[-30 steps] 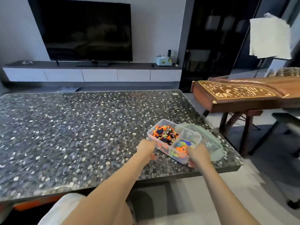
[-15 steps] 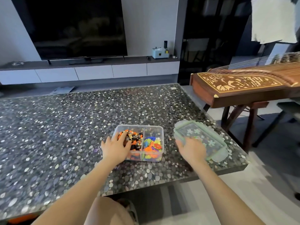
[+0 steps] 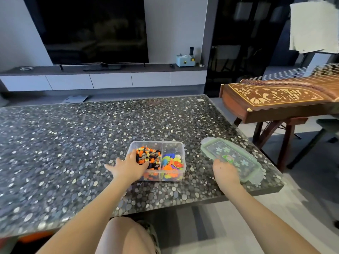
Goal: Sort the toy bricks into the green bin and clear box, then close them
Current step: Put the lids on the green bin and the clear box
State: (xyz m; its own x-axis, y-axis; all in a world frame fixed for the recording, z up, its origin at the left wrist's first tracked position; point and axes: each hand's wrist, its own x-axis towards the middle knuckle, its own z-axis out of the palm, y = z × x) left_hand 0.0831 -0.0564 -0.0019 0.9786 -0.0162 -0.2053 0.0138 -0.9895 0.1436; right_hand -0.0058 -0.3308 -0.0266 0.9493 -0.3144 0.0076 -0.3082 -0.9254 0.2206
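Lid point(image 3: 235, 155) lies right of box point(image 3: 173, 143), near end under your right hand point(image 3: 225, 173), grip unclear; left hand point(image 3: 128, 168) rests open on bricks point(image 3: 151, 156).

No legible text, brand or number anywhere; green sticker point(image 3: 228, 158) on the lid point(image 3: 244, 168), right of the clear box point(image 3: 156, 142), too blurred to read; small white tag point(image 3: 200, 100) at the table's point(image 3: 91, 143) far corner beyond that box, likewise unreadable.

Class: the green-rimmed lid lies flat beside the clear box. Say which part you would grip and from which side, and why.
Grip the near short end of the lid, coming from the person's side, where the right hand touches it. It lies flat on the table, so only its thin rim gives a hold.
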